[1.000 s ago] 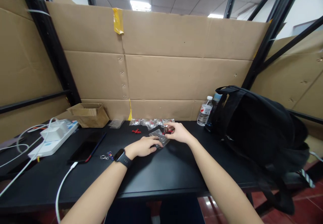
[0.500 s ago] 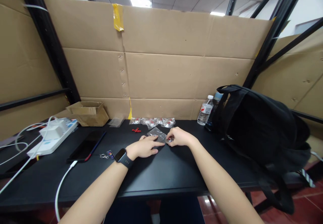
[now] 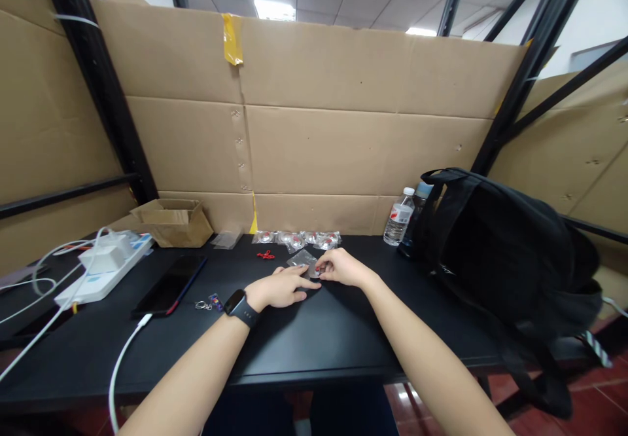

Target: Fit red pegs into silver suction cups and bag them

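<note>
A small clear plastic bag (image 3: 302,258) lies on the black table. My left hand (image 3: 280,287) rests palm down over its near edge, fingers stretched out and apart. Beside it, my right hand (image 3: 343,268) is closed in a pinch on a small shiny item with a red part (image 3: 318,270), at the right end of the bag. The fingers hide most of this item, and I cannot tell how far it is inside. Behind the bag are red cords (image 3: 265,254) and a row of clear packets (image 3: 294,239) holding round silvery pieces with red parts.
To the left lie a keyring with a charm (image 3: 210,302), a phone (image 3: 171,285), a power strip (image 3: 105,272), an open cardboard box (image 3: 173,223) and flat clear bags (image 3: 226,239). At right stand a water bottle (image 3: 398,218) and a black backpack (image 3: 510,253). Cardboard (image 3: 318,141) walls the back.
My right hand has moved slightly left with the shiny item, closer to the bag and my left fingers. The left hand has stayed in place on the bag.
</note>
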The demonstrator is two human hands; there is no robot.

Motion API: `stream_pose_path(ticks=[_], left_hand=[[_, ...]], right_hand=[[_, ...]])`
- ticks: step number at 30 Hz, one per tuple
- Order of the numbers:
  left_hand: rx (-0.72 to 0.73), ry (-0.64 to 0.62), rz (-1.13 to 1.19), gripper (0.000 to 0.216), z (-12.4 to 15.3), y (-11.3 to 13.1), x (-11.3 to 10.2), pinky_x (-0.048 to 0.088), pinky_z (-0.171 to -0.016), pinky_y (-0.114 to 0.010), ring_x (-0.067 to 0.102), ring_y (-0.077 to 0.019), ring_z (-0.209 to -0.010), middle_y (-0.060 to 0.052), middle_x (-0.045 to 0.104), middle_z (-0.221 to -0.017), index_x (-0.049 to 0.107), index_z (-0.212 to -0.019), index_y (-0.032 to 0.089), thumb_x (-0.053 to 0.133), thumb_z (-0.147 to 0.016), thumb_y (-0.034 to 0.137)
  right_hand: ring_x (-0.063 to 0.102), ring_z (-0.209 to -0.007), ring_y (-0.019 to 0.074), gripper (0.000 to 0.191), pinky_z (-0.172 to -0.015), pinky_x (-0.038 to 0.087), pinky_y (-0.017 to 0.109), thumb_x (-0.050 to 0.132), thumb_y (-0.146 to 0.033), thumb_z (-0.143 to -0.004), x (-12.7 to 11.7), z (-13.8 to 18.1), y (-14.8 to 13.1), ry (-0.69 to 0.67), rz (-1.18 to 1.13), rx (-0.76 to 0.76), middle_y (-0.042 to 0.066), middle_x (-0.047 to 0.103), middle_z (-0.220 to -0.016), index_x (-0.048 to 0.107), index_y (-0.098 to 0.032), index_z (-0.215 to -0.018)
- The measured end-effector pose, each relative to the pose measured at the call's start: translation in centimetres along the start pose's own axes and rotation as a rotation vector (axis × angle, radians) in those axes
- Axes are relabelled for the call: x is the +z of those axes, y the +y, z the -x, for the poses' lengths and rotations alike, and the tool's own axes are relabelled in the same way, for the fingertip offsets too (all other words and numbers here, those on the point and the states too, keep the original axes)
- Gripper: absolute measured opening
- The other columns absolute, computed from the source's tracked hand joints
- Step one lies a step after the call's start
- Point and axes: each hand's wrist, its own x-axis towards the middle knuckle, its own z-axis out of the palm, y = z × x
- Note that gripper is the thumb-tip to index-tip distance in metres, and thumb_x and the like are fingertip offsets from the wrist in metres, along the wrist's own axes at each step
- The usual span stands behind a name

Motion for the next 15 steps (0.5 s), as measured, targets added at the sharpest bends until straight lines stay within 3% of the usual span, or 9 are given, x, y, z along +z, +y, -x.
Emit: stream_pose_path(ticks=[5, 10, 15], left_hand=[[-0.002, 0.017, 0.012, 0.051, -0.2, -0.1, 0.2, 0.022, -0.118, -0.060, 0.022, -0.0326, -0.151, -0.001, 0.026, -0.164, 0.052, -0.141, 0.045, 0.049, -0.095, 0.025], [-0.020, 0.070, 0.054, 0.063, -0.5, -0.8, 0.8, 0.025, -0.119, -0.056, 0.025, -0.0316, -0.151, -0.004, 0.027, -0.164, 0.038, -0.152, 0.040, 0.054, -0.092, 0.027], [-0.019, 0.060, 0.024, 0.054, -0.6, -1.0, 1.0, 0.024, -0.118, -0.059, 0.024, -0.0331, -0.151, -0.003, 0.023, -0.166, 0.048, -0.146, 0.039, 0.053, -0.093, 0.030]], right_hand=[[0.065, -0.071, 0.0140, 0.021, -0.066, 0.046, 0.021, 0.074, -0.013, -0.076, 0.6, -0.3, -0.1, 0.056, 0.033, -0.011, 0.002, 0.075, -0.080, 0.078, -0.020, -0.096], [0.068, -0.083, 0.0172, 0.023, -0.065, 0.042, 0.023, 0.080, -0.022, -0.074, 1.0, -0.4, 0.0, 0.161, 0.229, 0.149, 0.001, 0.074, -0.091, 0.076, -0.027, -0.097], [0.067, -0.083, 0.0170, 0.021, -0.067, 0.041, 0.023, 0.079, -0.026, -0.078, 1.0, -0.5, 0.3, 0.166, 0.274, 0.163, 0.000, 0.073, -0.090, 0.074, -0.029, -0.099]])
